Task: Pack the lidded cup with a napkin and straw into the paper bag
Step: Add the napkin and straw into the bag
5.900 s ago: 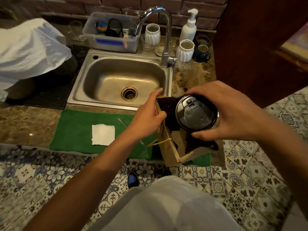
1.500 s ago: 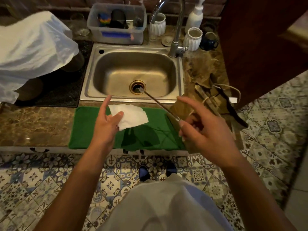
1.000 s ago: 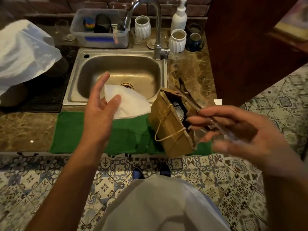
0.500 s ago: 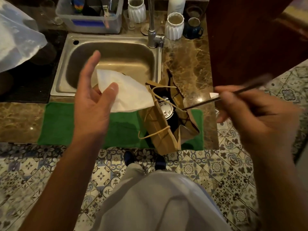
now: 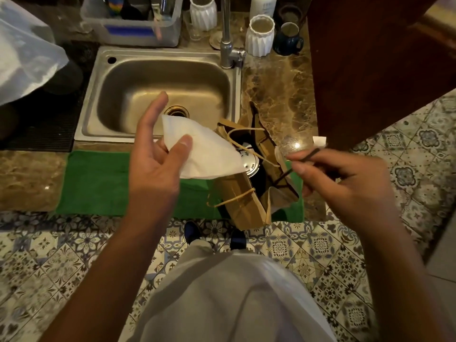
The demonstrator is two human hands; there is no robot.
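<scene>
The person's left hand (image 5: pixel 158 166) is raised above the counter, pinching a white folded paper napkin (image 5: pixel 204 154) between thumb and the other fingers, index finger pointing up. The napkin's free edge hangs over the mouth of the bag. The right hand (image 5: pixel 345 183) pinches a thin dark straw (image 5: pixel 306 159) between thumb and fingertips; the straw's lower end dips into the bag's open top.

Between the hands stands one brown paper bag with twine handles (image 5: pixel 241 201), upright but leaning, its mouth spread open. Inside sits the dark cup with a shiny black lid (image 5: pixel 249 161). Small raised letters on the lid seem to read "HOT" and "CA", the rest hidden. The bag rests on the right end of a green towel mat (image 5: pixel 98 183) laid along the near edge of a brown marble countertop (image 5: pixel 276 90).

Behind the mat is one stainless steel sink (image 5: pixel 162 85) with a chrome tap (image 5: pixel 228 50). Behind the sink stand two white ribbed ceramic pots (image 5: pixel 260 35), one dark blue mug (image 5: pixel 287 38) and a grey plastic tub with a blue label (image 5: pixel 130 30); the label cannot be read. A white cloth (image 5: pixel 24 60) lies at far left. A dark wooden panel (image 5: pixel 370 58) rises on the right. The floor has blue and white patterned tiles (image 5: pixel 320 245).
</scene>
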